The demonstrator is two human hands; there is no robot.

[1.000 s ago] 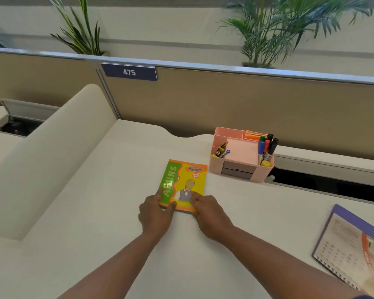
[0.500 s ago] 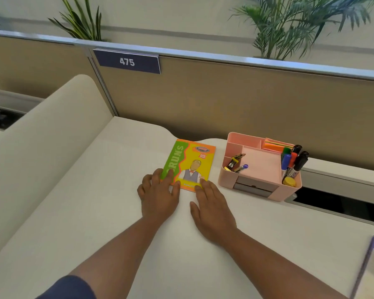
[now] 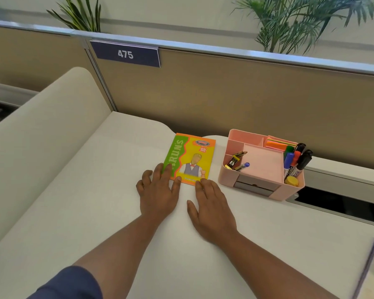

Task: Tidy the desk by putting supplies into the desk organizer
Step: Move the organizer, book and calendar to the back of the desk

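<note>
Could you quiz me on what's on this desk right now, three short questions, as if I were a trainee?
1. True or false: the book lies flat on the desk, to the left of the pink organizer.
2. Which part of the organizer holds the markers? A) its left end B) its right end C) the front drawer
3. Fill in: the left hand rests its fingers on the book's near left ____.

Key
1. True.
2. B; the left end holds small items.
3. Corner; the right hand touches the near edge, fingers straight.
</note>
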